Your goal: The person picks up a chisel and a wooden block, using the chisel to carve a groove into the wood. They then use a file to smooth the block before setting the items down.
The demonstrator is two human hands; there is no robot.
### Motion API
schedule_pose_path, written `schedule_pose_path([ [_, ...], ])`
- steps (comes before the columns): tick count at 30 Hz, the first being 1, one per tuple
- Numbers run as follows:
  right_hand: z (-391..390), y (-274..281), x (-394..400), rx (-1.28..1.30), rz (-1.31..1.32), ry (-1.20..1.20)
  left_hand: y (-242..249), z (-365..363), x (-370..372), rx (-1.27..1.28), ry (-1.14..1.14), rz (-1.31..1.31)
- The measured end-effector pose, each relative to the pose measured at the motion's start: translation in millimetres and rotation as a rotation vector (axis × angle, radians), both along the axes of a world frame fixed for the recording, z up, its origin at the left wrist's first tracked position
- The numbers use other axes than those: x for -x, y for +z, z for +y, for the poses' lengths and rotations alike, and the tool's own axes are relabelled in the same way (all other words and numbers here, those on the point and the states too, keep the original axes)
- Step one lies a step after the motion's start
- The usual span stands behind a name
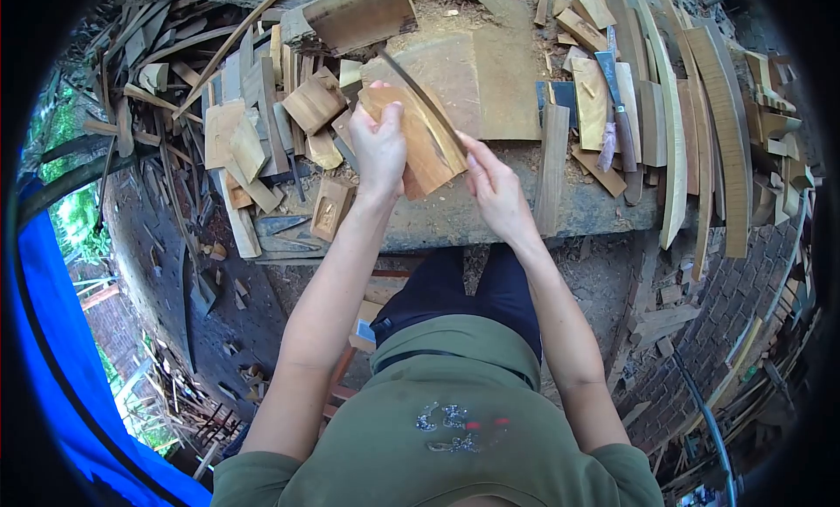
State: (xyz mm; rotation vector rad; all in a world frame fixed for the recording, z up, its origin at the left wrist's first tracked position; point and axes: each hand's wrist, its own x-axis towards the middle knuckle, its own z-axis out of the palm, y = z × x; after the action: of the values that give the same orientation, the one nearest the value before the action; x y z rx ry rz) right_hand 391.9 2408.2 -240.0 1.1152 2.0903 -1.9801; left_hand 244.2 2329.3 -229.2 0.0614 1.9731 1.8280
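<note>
My left hand [382, 148] is closed around the left side of a light brown wooden board [427, 161], thumb on its face, holding it tilted above the bench. Along the board's upper right edge lies a long, narrow dark strip [418, 89]; I cannot make out whether it is a file or a blade. My right hand [495, 183] pinches at the strip's lower end, fingertips close to the board's right corner. Behind the board, a flat wooden panel [507, 87] with sawdust rests on the workbench [472, 223].
Wood offcuts [315, 100] are heaped left of the board. At the right lies a knife [615, 96] among long curved wooden strips [722, 131]. A large wooden block [359, 15] stands at the back. A blue tarp [57, 332] hangs at the far left.
</note>
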Motion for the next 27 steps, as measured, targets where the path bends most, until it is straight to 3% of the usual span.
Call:
schedule_pose_path([
  [1, -5.0, -1.0, -5.8, -0.186, 0.116, -0.062, -0.5, -1.9, 1.1, 0.016, -0.006, -0.017],
  [2, -11.1, -0.6, -11.6, -0.186, 0.113, -0.058, -2.0, -4.2, 1.1, 0.016, -0.003, -0.020],
  [4, -21.9, 3.8, -22.8, -0.483, 0.157, 0.050, 0.0, -4.6, 2.0, 0.013, 0.009, -0.050],
  [8, -32.0, 7.4, -18.3, -0.541, 0.028, 0.163, 3.2, -2.3, -1.6, 0.019, 0.036, -0.012],
  [13, -30.4, 4.0, -6.1, -0.573, 0.118, 0.103, -2.2, -2.9, -0.7, -0.013, 0.053, 0.001],
  [15, -33.5, 8.3, -18.4, -0.454, 0.083, 0.110, -4.4, -2.2, 1.8, -0.005, 0.059, 0.025],
  [18, -27.9, 7.0, -14.9, -0.489, 0.022, 0.154, -4.5, -3.8, 1.7, 0.002, 0.045, 0.021],
  [23, -29.6, -3.9, 1.0, -0.542, 0.172, 0.063, -4.1, -6.5, 0.9, -0.038, 0.053, -0.018],
  [25, -32.6, 8.9, -15.8, -0.512, 0.002, 0.175, -7.1, -7.2, 3.2, 0.034, 0.053, 0.034],
  [27, -30.8, 6.6, -11.0, -0.538, 0.003, 0.173, -11.3, -9.8, 4.5, 0.013, 0.046, 0.025],
])
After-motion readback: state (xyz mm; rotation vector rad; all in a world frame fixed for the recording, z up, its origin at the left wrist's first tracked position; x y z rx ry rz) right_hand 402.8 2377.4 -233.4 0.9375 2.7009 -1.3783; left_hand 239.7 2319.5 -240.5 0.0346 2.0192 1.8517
